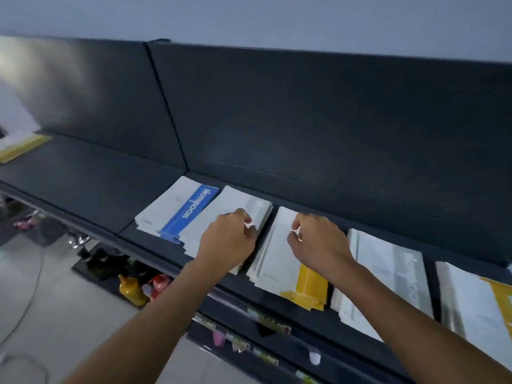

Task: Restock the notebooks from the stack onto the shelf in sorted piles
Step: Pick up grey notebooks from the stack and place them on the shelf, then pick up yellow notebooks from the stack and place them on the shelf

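Dim, cool, bluish indoor light. A pale smear of glare spreads over the dark back panel (pixel 63 87) at upper left, possibly from a source off to the left. Soft shadow fills the gap between the grey-banded notebook pile (pixel 249 202) and the yellow-banded notebook pile (pixel 277 256). Cover print is blurred, worst toward the right edge. The wide lens bows and tilts the shelf (pixel 91 173). The goods (pixel 131 291) below it are out of focus.

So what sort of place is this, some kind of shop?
Probably a stationery shop. A long dark display shelf carries sorted notebooks: a blue-banded pile, a grey-banded pile and a yellow-banded pile. The lower shelf edges bear label strips.
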`<control>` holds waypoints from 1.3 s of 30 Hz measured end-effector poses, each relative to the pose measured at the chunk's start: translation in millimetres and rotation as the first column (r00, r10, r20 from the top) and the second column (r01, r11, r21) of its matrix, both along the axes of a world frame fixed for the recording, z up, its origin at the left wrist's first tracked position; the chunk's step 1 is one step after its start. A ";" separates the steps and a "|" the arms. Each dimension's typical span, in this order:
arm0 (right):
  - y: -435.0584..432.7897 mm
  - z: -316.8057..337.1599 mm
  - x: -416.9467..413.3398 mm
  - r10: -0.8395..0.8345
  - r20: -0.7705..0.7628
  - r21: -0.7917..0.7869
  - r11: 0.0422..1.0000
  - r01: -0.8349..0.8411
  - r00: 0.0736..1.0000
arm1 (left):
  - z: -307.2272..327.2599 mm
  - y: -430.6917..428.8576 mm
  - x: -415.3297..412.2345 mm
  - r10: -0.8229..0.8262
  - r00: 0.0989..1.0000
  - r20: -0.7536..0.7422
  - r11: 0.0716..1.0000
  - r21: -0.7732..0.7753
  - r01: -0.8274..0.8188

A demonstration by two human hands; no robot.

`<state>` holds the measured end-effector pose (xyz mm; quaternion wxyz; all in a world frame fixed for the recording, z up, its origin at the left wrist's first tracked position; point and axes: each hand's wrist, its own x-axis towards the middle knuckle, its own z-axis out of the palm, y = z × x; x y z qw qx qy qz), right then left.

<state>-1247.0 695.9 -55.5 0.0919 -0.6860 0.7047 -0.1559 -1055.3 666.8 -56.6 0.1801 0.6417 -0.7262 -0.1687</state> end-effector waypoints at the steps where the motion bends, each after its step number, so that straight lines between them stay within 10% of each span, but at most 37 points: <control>1: -9.4 2.1 21.1 0.052 0.013 0.003 0.999 -0.052 0.999 | 3.1 -2.5 20.5 0.034 0.999 0.003 0.999 0.006 -0.034; 21: -118.8 22.0 477.5 0.594 -0.012 -0.037 0.804 -0.594 0.804 | 10.3 -22.2 457.1 0.435 0.900 0.005 0.899 -0.059 -0.434; 39: -310.0 6.8 749.6 0.702 0.030 -0.055 0.712 -0.700 0.711 | 2.7 -169.0 725.7 0.554 0.832 -0.009 0.832 -0.030 -0.554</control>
